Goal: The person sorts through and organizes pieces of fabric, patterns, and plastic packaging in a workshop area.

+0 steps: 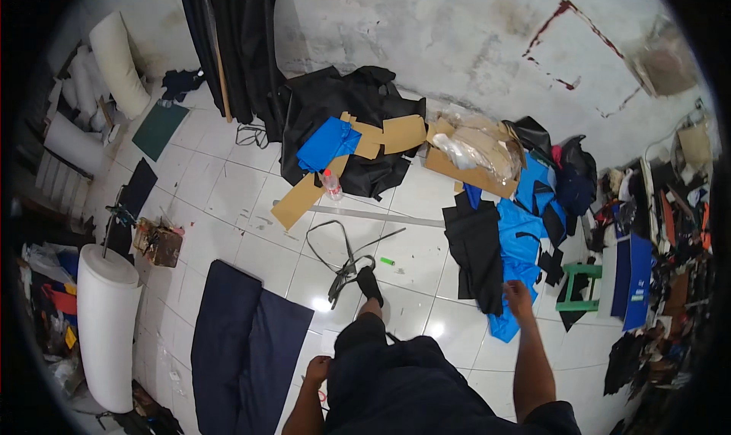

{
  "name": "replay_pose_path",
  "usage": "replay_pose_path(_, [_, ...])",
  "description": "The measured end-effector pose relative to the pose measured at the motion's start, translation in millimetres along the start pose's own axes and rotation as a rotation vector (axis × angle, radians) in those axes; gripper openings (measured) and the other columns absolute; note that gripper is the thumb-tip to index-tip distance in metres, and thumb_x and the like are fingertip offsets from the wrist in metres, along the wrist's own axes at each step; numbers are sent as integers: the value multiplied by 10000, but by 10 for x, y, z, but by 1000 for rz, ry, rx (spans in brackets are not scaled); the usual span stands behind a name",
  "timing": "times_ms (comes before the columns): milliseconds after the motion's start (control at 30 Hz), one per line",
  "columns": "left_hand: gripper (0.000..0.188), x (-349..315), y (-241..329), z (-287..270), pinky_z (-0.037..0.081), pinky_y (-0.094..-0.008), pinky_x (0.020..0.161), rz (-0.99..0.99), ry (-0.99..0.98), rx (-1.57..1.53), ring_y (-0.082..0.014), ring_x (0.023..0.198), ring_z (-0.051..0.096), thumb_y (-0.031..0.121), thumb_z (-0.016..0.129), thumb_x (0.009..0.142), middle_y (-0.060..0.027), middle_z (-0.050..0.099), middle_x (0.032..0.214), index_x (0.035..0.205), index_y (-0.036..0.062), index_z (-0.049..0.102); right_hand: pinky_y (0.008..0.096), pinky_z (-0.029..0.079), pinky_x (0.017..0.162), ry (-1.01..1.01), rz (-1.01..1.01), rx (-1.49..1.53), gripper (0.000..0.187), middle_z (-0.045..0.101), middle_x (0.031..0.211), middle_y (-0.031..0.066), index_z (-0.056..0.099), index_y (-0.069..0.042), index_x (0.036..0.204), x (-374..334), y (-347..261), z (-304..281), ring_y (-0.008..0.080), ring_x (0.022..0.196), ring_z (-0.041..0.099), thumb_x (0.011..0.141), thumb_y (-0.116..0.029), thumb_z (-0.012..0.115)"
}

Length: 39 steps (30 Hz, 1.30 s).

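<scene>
Low on the right, the right hand [519,299] hangs over the bright blue fabric [524,229], its fingers bent inward; whether it grips or touches the cloth I cannot tell. The left hand [318,369], nearer and to the left, is curled beside the person's dark clothing [411,382], and whether it holds anything is likewise unclear. The blue fabric lies on the white tiled floor [411,283], long, crumpled and uneven in outline, broken by dark patches toward its far end. Black fabric [472,256] with jagged edges lies along its left side, and a green stool [579,287] stands to its right. Left of the person, a folded navy cloth [244,351] is spread out. Farther ahead lie tangled dark straps [349,266], then a clear bottle [332,185] with a red top, and a cardboard box [476,174] filled with plastic-wrapped material near the far wall [442,39].
</scene>
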<state>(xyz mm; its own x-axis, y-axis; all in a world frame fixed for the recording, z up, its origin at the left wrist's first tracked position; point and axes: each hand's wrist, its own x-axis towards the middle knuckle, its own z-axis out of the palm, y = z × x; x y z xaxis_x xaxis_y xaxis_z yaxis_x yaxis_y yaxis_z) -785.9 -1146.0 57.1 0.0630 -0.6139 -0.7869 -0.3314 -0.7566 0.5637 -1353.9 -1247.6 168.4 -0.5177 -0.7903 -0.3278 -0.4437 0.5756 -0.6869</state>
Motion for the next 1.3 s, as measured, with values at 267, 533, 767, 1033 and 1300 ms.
replay_pose_path(267, [285, 1336, 2002, -878, 491, -373, 682, 35, 246, 268, -285, 771, 646, 292, 608, 818, -165, 660, 821, 952, 47, 661, 354, 503, 774, -301, -84, -209, 348, 668, 945, 174, 616, -10, 1043, 538, -1310, 832, 270, 870, 659, 849, -298, 645])
replay_pose_path(533, [202, 2419, 4253, -580, 486, -321, 656, 492, 318, 193, -211, 710, 609, 165, 596, 848, -106, 638, 792, 1006, 41, 617, 300, 491, 800, -540, -48, -52, 350, 667, 922, 134, 617, -3, 1056, 2219, -2191, 1548, 195, 858, 643, 856, -288, 649])
replay_pose_path(767, [359, 3244, 5099, 1995, 454, -407, 908, 370, -281, -12, -302, 1040, 590, 311, 668, 796, -168, 627, 1073, 1040, 49, 636, 405, 488, 796, -833, -243, -395, 382, 639, 947, 199, 622, -30, 992, 5093, -1872, 3219, 350, 920, 615, 897, -385, 521])
replay_pose_path(1033, [421, 3614, 5674, 2997, 207, -641, 1022, 235, -77, 99, -411, 1316, 291, 485, 600, 802, -166, 347, 1412, 1130, 224, 631, 420, 505, 816, -1004, -1033, -870, 208, 645, 946, 132, 659, -86, 982, 7426, -1900, 5546, 306, 967, 610, 852, -166, 518])
replay_pose_path(1300, [429, 3777, 5809, 3144, 257, -617, 1017, 229, 48, -74, -476, 1293, 275, 327, 661, 783, -240, 294, 1420, 1136, 90, 598, 471, 387, 1001, -640, -558, -766, 759, 465, 1289, 254, 375, -41, 1348, 8266, -1886, 6711, 407, 1187, 466, 770, -428, 679])
